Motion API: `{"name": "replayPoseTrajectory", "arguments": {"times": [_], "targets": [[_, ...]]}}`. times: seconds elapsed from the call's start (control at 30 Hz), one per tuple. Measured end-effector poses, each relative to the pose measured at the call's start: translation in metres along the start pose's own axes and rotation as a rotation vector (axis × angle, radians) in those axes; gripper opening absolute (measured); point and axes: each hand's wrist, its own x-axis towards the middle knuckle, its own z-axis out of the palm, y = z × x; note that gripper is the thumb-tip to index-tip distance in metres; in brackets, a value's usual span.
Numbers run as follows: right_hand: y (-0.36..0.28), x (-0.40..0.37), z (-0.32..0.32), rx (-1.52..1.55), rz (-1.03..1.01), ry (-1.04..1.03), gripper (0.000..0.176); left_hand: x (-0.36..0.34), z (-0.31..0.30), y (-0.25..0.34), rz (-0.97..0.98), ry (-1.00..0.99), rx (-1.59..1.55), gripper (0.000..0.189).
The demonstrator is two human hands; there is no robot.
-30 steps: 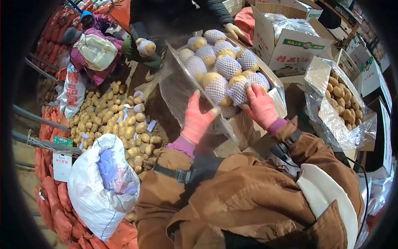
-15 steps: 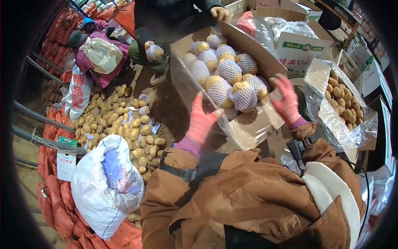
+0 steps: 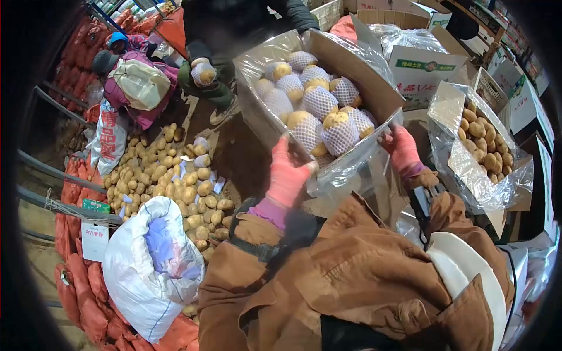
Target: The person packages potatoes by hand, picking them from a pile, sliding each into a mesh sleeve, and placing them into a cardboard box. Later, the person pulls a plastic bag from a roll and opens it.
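Observation:
A cardboard box lined with clear plastic sits tilted in front of me, holding several potatoes in white foam nets. My left hand, in a pinkish-red glove, grips the box's near left side, fingers along the wall and thumb toward the front. At the right front corner, my right hand, gloved alike, has its fingers curled over the box edge and the plastic liner. That liner hangs down over the front side. The fingertips of my right hand are partly hidden.
Across the box stands a person holding a netted potato. To the right, another lined box contains bare potatoes. Loose potatoes lie on the ground at left, by a white sack. Another person bends beyond them.
The box has shifted slightly away and left. Its front flap no longer lies out toward me, and plastic hangs there. My right hand has gone from spread to closed on the edge.

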Motion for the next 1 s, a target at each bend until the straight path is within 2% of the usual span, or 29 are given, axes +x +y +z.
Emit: {"name": "replayPoseTrajectory", "arguments": {"times": [0.03, 0.17, 0.27, 0.33, 0.4, 0.47, 0.53, 0.6, 0.73, 0.77, 0.87, 0.9, 1.0], "targets": [[-0.009, -0.018, 0.043, -0.112, -0.031, 0.141, 0.035, 0.009, 0.003, -0.012, 0.105, 0.034, 0.208, 0.095], [-0.014, 0.001, 0.039, -0.419, 0.023, 0.171, 0.034, 0.018, 0.015, -0.017, 0.093, 0.103, 0.156, 0.098], [-0.031, 0.001, 0.025, -0.901, -0.723, 0.118, 0.030, 0.015, 0.014, -0.010, 0.008, 0.131, 0.171, 0.096], [-0.055, -0.019, 0.036, -0.912, -0.947, 0.110, 0.032, 0.004, 0.010, 0.002, -0.047, 0.126, 0.088, 0.094], [-0.076, -0.059, 0.097, -1.038, -1.118, -0.091, 0.035, -0.001, 0.009, 0.010, -0.074, 0.129, 0.003, 0.091], [-0.077, -0.050, 0.135, -1.344, -1.118, -0.416, 0.041, -0.004, 0.009, 0.011, -0.075, 0.139, -0.083, 0.089], [-0.060, -0.035, 0.165, -1.577, -1.019, -0.722, 0.050, 0.002, 0.006, -0.005, -0.042, 0.140, 0.067, 0.088], [-0.037, -0.004, 0.177, -1.853, -0.699, -0.935, 0.060, 0.003, 0.007, -0.006, -0.048, 0.149, 0.123, 0.088], [-0.030, -0.030, 0.198, -2.058, -0.464, -0.829, 0.058, 0.003, 0.003, -0.010, 0.012, 0.143, 0.075, 0.090], [-0.025, -0.029, 0.183, -1.987, -0.628, -0.782, 0.057, 0.003, 0.001, -0.010, -0.003, 0.133, 0.123, 0.090], [-0.029, -0.023, 0.150, -1.698, -0.570, -0.496, 0.053, 0.000, 0.000, -0.005, -0.019, 0.121, 0.094, 0.090], [-0.033, -0.027, 0.138, -1.493, -0.359, -0.347, 0.052, 0.001, 0.000, -0.002, -0.025, 0.124, 0.112, 0.091], [-0.025, -0.041, 0.119, -0.926, -0.211, -0.025, 0.052, 0.000, 0.003, 0.001, -0.036, 0.137, 0.172, 0.091]]}}
